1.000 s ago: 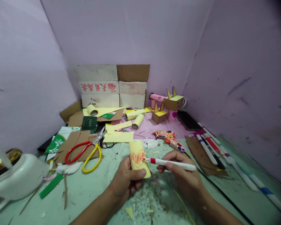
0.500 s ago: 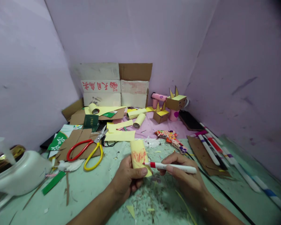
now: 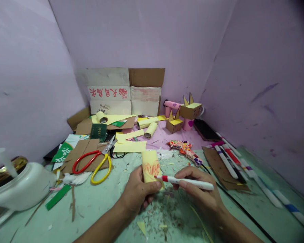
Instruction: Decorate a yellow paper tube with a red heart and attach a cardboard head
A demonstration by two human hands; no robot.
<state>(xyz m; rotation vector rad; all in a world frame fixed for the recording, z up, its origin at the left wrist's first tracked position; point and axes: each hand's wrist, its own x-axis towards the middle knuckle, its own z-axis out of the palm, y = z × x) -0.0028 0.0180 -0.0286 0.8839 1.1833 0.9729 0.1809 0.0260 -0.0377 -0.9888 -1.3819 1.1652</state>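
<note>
My left hand (image 3: pixel 140 189) is closed around the lower part of a yellow paper-covered tube (image 3: pixel 150 158), with the thumb pressed across its front. Red-orange scribbles cover the middle of the tube's surface. Between the fingers of my right hand (image 3: pixel 201 187) is a white marker (image 3: pixel 192 182) with a red band near its tip. The marker points left, and its tip appears to touch the tube just below the scribbles. Beyond the hands, a flower-patterned glue gun (image 3: pixel 184 151) lies on the table with its black cord running past my right hand.
Scissors (image 3: pixel 101 160) with red and yellow handles lie at left, near a white teapot-like vessel (image 3: pixel 22 184). More yellow tubes (image 3: pixel 151 130) and cat-eared cardboard pieces (image 3: pixel 174 125) stand behind. Several markers (image 3: pixel 226 162) and a dark phone (image 3: pixel 206 130) are at right. Cardboard (image 3: pixel 145 101) leans on the wall.
The tube and my left hand have shifted very slightly to the right. The marker tip stays at the tube, with its rear end marginally lower.
</note>
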